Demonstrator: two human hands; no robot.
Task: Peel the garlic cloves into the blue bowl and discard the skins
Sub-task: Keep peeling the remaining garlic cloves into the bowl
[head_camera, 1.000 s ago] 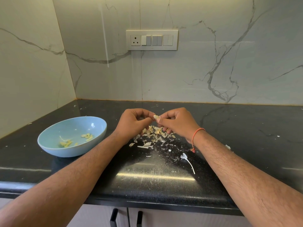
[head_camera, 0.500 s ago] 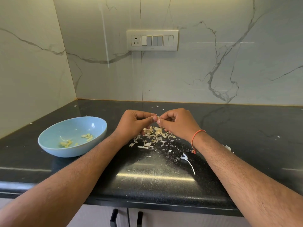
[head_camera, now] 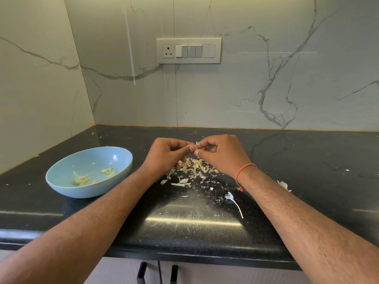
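Two hands, left hand point(head_camera: 166, 153) and right hand point(head_camera: 220, 153), pinching one papery garlic clove point(head_camera: 197, 146)

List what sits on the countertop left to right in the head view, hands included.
blue bowl → left hand → garlic clove pinched between both hands → right hand → stray skin scrap

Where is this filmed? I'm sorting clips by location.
Most likely a home kitchen: a black stone countertop against marble-look wall panels, a socket and switch plate above it, cabinet handles below, and garlic skins beside a blue bowl.
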